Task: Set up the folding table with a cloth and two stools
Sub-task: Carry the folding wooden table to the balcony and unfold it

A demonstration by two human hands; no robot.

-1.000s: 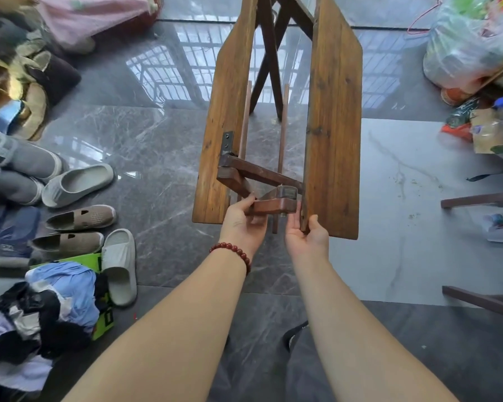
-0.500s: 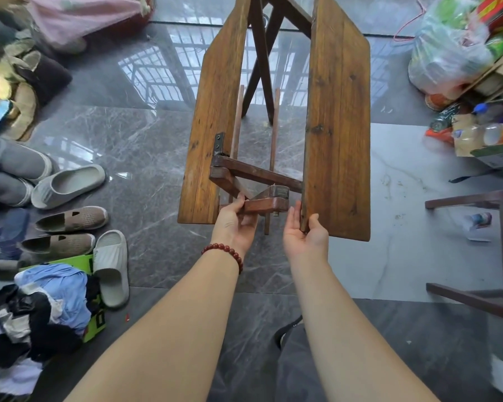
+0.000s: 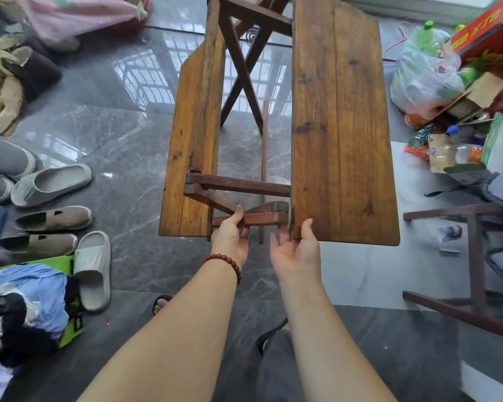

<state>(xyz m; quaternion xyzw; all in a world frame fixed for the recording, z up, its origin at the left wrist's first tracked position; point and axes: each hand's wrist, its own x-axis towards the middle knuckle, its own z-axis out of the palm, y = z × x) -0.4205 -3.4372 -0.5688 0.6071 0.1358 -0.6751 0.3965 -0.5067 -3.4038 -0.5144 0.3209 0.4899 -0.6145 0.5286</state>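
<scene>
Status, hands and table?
Left hand grips brace. Right hand pinches right leaf. Table not unfolded. Stool close on right.

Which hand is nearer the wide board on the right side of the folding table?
Right. The right hand pinches the wide board at its lower inner corner; the left hand grips the brace beside it, off the board.
</scene>
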